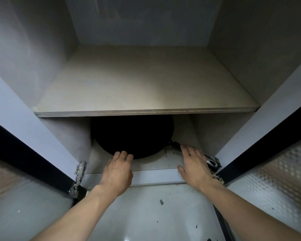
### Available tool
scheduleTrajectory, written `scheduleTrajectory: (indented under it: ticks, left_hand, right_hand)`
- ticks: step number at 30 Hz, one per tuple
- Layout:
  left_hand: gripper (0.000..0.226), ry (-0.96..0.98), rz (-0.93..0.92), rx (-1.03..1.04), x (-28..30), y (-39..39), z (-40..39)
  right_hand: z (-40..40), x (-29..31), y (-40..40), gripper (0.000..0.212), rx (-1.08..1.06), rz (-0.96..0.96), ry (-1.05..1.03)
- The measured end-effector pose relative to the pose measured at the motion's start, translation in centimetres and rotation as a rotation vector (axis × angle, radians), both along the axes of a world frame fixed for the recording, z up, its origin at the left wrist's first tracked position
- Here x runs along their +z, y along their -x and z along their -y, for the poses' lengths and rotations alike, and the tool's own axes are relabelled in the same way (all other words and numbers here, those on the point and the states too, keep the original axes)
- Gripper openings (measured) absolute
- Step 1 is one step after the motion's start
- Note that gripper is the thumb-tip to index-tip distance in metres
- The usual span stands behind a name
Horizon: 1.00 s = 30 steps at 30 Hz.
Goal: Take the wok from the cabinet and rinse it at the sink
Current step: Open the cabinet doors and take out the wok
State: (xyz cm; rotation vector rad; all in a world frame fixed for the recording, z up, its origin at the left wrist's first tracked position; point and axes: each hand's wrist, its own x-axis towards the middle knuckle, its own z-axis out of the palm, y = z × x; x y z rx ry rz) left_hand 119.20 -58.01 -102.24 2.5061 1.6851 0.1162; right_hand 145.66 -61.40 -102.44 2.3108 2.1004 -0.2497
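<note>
A black wok lies on the bottom shelf of an open cabinet, half hidden under the middle shelf. Its handle, black with a shiny metal end, points to the front right. My left hand reaches in with its fingertips on the wok's near rim, fingers curled over the edge. My right hand lies flat over the handle with fingers spread, not closed around it.
Both cabinet doors stand wide open to the left and right, with metal hinges at the front corners. The middle shelf hangs low over the wok. Below the cabinet is a white floor with dark specks.
</note>
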Motion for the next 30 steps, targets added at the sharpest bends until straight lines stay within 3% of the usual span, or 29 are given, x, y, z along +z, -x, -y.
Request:
scheduleTrajectory:
  ticks: [7, 13, 30]
  left_hand:
    - [0.041, -0.034, -0.018, 0.033, -1.0, 0.1, 0.3]
    - [0.043, -0.062, -0.047, 0.025, -1.1, 1.4, 0.9]
    - [0.041, -0.154, 0.008, -0.114, -2.0, 4.3, 2.8]
  right_hand:
    - [1.3, -0.9, 0.1, 0.077, 0.031, 0.040, -0.030]
    - [2.1, -0.4, 0.3, 0.057, 0.024, -0.067, -0.062]
    - [4.9, -1.0, 2.1, 0.079, 0.040, -0.076, -0.058]
